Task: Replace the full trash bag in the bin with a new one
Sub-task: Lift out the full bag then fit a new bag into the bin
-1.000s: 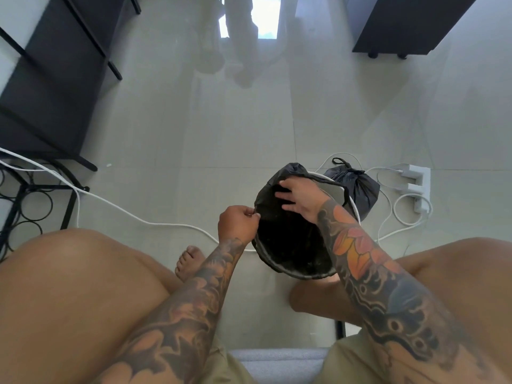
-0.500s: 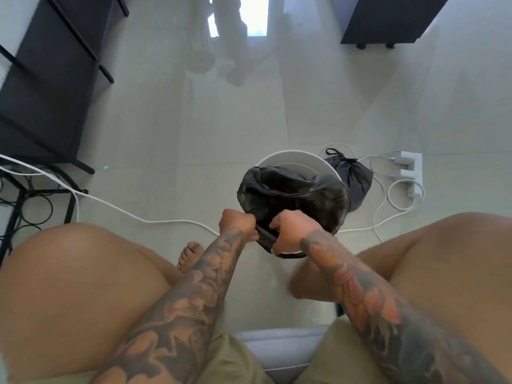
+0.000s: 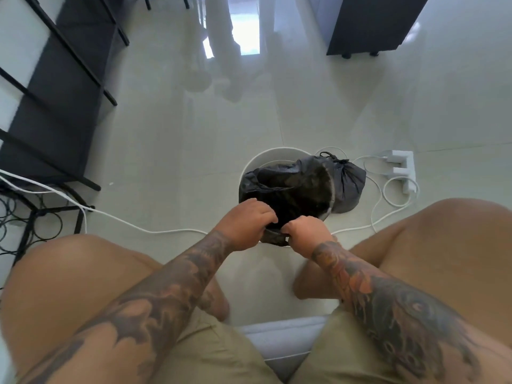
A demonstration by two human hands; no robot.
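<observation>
Seated on a grey cushion [image 3: 279, 339], bare knees spread, tattooed forearms reaching down to a white bin [image 3: 259, 159] on the pale tiled floor [image 3: 166, 134]. New black bag [image 3: 288, 189] draped into the bin's mouth, its plastic already over the right rim and bunched loosely at the left, the far white rim still bare. Left hand [image 3: 245, 224] at the near edge of the bin, fingers curled over the bag's hem, gripping it. Right hand [image 3: 309, 231] just beside it, closed in a fist on the same hem, a fold of black plastic [image 3: 274, 239] stretched between the two hands. Full trash bag [image 3: 347, 184], knotted at the top, standing on the floor against the bin's right side, touching it. White power strip [image 3: 401, 169] farther right with white cables [image 3: 388, 206] looping from it, one long cable [image 3: 124, 221] running left across the tiles toward a black metal rack [image 3: 55, 87]. Dark cabinet [image 3: 371, 23] at the far right.
</observation>
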